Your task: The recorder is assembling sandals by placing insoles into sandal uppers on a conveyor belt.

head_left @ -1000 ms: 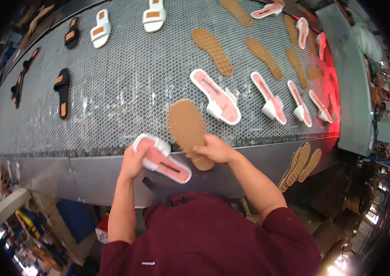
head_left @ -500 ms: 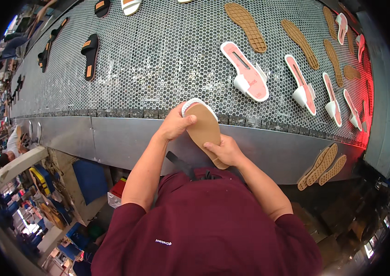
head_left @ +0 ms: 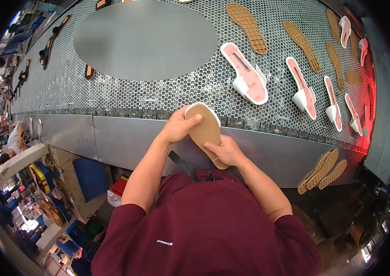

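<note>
Sole: tan sole [head_left: 205, 131] pressed flat over a white sandal, held at the near edge of the mesh conveyor [head_left: 126, 94], likely to bond them.
Left hand [head_left: 176, 126]: fingers clenched on its toe end.
Right hand [head_left: 225, 151]: fingers grasping the heel, steadying alignment.

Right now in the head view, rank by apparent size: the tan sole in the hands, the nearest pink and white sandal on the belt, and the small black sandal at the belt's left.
1. Tan sole, nearest the camera, so unsure against 2.
2. Pink and white sandal.
3. Small black sandal.
</note>
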Demonstrator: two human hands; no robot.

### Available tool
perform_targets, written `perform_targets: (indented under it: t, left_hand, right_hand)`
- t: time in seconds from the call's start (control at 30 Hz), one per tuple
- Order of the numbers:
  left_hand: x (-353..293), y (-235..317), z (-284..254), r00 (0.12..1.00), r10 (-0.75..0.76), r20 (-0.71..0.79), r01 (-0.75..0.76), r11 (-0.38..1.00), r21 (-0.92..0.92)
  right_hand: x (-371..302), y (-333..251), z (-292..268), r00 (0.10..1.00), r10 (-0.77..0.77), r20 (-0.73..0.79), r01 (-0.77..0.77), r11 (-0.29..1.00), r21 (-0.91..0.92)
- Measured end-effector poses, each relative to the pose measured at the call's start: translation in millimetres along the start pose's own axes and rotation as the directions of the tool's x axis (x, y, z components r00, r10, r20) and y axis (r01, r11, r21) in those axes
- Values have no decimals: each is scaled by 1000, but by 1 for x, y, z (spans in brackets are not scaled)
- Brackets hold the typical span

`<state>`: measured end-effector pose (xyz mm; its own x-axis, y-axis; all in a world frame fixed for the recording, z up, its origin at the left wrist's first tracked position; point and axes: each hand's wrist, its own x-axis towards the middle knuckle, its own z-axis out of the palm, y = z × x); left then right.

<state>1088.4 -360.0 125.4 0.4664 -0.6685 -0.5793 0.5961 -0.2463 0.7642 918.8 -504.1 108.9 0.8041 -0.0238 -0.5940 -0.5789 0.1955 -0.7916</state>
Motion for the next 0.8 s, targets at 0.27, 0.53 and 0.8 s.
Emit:
perform_targets:
  t: [0.27, 0.53, 0.8]
  left_hand:
    - [2, -3, 9, 1000, -19, 6, 20, 998, -56]
    - [-3, 3, 31, 994, 56, -97, -64, 994, -84]
    - [-15, 50, 37, 989, 112, -96, -77, 946, 316]
  right_hand:
    - [-4, -4, -7, 999, 29, 25, -29, 1000, 7]
    - [-7, -13, -17, 1000, 3, 20, -2, 998, -60]
    - [-15, -30, -32, 997, 46, 62, -31, 972, -233]
